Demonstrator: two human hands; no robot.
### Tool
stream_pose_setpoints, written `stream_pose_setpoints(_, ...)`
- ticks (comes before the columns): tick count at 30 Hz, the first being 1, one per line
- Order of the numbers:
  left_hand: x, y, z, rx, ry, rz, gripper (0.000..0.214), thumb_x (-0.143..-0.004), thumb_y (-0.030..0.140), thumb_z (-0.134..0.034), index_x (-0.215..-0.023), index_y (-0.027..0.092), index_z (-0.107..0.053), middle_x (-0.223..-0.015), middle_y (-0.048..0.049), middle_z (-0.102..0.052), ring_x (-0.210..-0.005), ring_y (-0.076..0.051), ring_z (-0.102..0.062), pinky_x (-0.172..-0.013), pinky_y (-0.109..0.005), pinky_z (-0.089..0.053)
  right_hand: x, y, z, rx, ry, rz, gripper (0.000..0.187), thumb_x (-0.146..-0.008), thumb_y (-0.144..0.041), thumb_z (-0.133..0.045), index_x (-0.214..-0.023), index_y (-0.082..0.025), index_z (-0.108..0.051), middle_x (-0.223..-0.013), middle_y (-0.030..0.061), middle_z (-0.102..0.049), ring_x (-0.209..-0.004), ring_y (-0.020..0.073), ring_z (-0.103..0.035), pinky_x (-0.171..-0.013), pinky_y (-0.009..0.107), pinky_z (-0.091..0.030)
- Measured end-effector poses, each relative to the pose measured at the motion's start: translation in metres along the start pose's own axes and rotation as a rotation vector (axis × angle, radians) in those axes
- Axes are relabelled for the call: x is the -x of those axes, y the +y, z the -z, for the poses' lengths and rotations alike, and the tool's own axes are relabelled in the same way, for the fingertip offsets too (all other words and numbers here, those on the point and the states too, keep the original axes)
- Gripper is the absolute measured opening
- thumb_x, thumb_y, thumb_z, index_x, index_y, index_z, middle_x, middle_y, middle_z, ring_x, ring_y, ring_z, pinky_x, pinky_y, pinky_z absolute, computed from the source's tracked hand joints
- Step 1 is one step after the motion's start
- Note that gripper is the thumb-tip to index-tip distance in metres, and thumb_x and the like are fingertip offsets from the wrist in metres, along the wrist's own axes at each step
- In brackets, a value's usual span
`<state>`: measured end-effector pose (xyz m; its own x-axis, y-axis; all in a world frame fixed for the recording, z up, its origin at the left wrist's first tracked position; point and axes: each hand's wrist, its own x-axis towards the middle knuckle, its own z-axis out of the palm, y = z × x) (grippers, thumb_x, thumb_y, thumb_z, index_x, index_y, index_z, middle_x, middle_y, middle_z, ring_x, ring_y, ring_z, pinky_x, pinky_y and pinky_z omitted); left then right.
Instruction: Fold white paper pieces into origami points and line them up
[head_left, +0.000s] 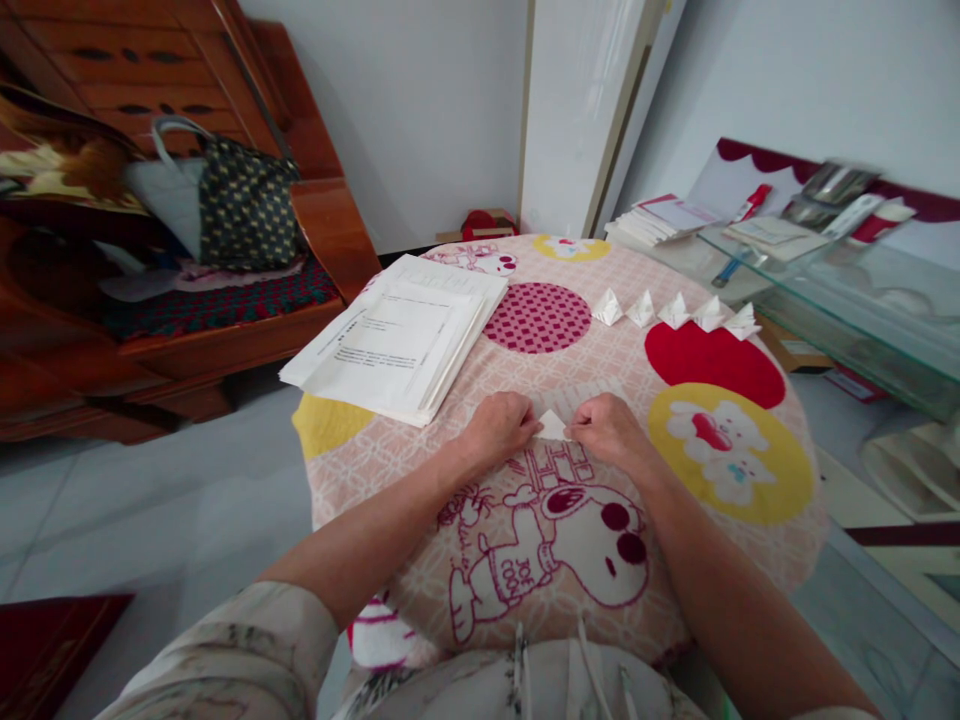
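Note:
A small white piece of folded paper (553,426) lies between my hands, near the middle of the round table. My left hand (504,428) pinches its left corner with curled fingers. On the opposite side, my right hand (606,428) grips the right corner the same way. The paper's peak points away from me. Farther back on the right, a row of several folded paper shapes (676,311) stands on the cloth. To the left lies a thick stack of printed paper sheets (390,340).
A patterned tablecloth (525,610) covers the table. At right, a glass shelf (847,300) holds metal bowls, a red marker and a cup. Papers (660,218) are piled at the back right. A wooden bench (247,330) with bags (251,200) stands at left.

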<state>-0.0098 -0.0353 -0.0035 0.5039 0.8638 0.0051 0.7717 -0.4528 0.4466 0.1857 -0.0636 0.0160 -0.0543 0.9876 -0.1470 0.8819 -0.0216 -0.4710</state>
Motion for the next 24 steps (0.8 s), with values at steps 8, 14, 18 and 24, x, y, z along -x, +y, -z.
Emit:
stream_pose_setpoints(8,0.004,-0.002,-0.007,0.099,-0.015,-0.52,0.03,-0.085,-0.001,-0.048,-0.096,0.014,-0.07,-0.1,-0.0092,-0.066,-0.097,-0.019,-0.062,-0.085,-0.029,-0.051,-0.002,0.008,0.008,-0.095,-0.111,-0.004,0.016,-0.07,-0.015,-0.065,-0.055,-0.016,-0.065,-0.047,-0.002,-0.052,-0.052,0.0126,-0.05,-0.051,0.026,-0.031)
stream_pose_setpoints(14,0.002,-0.007,-0.011,0.127,0.008,-0.517,0.029,-0.087,0.001,-0.051,-0.095,0.014,-0.075,-0.105,-0.0107,-0.07,-0.098,-0.019,-0.065,-0.085,-0.029,-0.052,0.001,0.01,0.012,-0.087,-0.124,-0.052,0.015,-0.067,-0.01,-0.063,-0.054,-0.017,-0.062,-0.049,-0.0003,-0.056,-0.051,0.0124,-0.051,-0.049,0.026,-0.032)
stream_pose_setpoints(18,0.001,-0.01,-0.012,0.14,-0.014,-0.515,0.034,-0.085,-0.001,-0.049,-0.099,0.015,-0.076,-0.108,-0.0103,-0.071,-0.099,-0.019,-0.065,-0.086,-0.029,-0.052,0.003,0.014,0.012,-0.203,-0.141,-0.103,0.013,-0.07,-0.01,-0.06,-0.059,-0.017,-0.062,-0.047,-0.0015,-0.055,-0.045,0.0116,-0.051,-0.045,0.023,-0.032)
stream_pose_setpoints(24,0.001,-0.009,-0.011,0.17,0.012,-0.516,0.039,-0.084,-0.003,-0.047,-0.101,0.016,-0.077,-0.106,-0.0095,-0.071,-0.099,-0.018,-0.066,-0.087,-0.029,-0.052,0.0,0.006,0.0,-0.378,-0.072,-0.011,0.006,-0.072,-0.014,-0.062,-0.068,-0.016,-0.066,-0.051,-0.0035,-0.056,-0.045,0.0096,-0.048,-0.046,0.022,-0.035)
